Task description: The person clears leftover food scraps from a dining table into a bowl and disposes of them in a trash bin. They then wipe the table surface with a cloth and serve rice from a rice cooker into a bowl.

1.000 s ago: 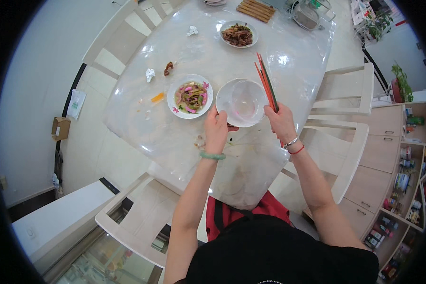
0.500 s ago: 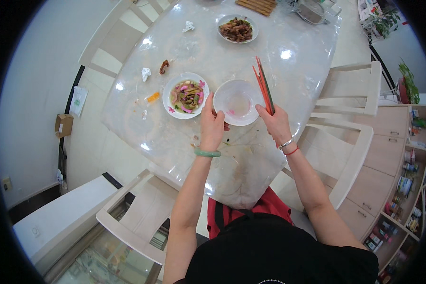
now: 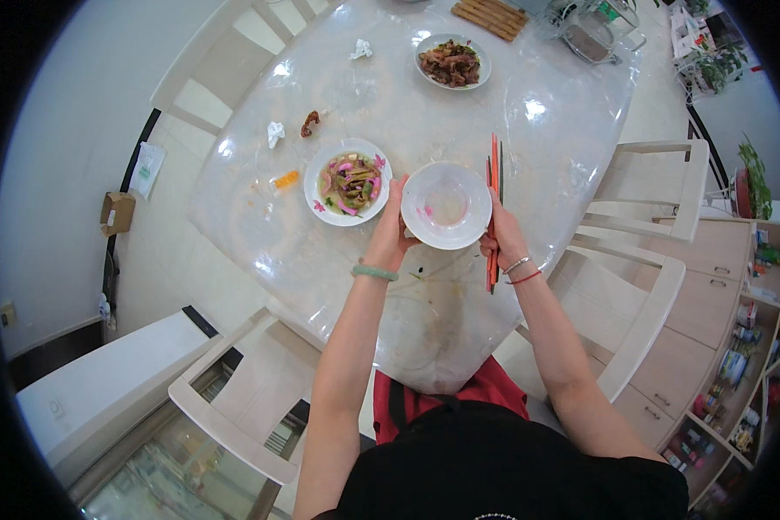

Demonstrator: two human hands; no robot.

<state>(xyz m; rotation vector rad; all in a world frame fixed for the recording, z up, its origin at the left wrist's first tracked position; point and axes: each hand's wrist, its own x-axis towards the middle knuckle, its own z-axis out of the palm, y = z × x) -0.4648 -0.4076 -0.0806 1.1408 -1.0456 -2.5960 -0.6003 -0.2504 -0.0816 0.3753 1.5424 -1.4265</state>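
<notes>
My left hand (image 3: 392, 232) grips the left rim of an empty white plate (image 3: 446, 204) with pink smears, held over the glossy white table (image 3: 425, 113). My right hand (image 3: 503, 238) is at the plate's right rim and holds a bundle of red chopsticks (image 3: 493, 204) that stand along the plate's right side. Just left of the empty plate sits a white plate of mixed vegetables (image 3: 348, 181), close to my left thumb. A green bracelet is on my left wrist, and thin red and silver bands are on my right wrist.
A plate of brown meat (image 3: 451, 62) sits farther back. Crumpled tissues (image 3: 275, 132), a food scrap (image 3: 309, 123) and an orange bit (image 3: 286, 179) lie at the left. A wooden mat (image 3: 491, 16) and a glass jug (image 3: 591, 30) are at the far edge. White chairs (image 3: 646, 186) surround the table.
Both hands with the empty plate and chopsticks have stayed together in front of me. The view has shifted a little, and the chopsticks now stand more upright beside the plate.
</notes>
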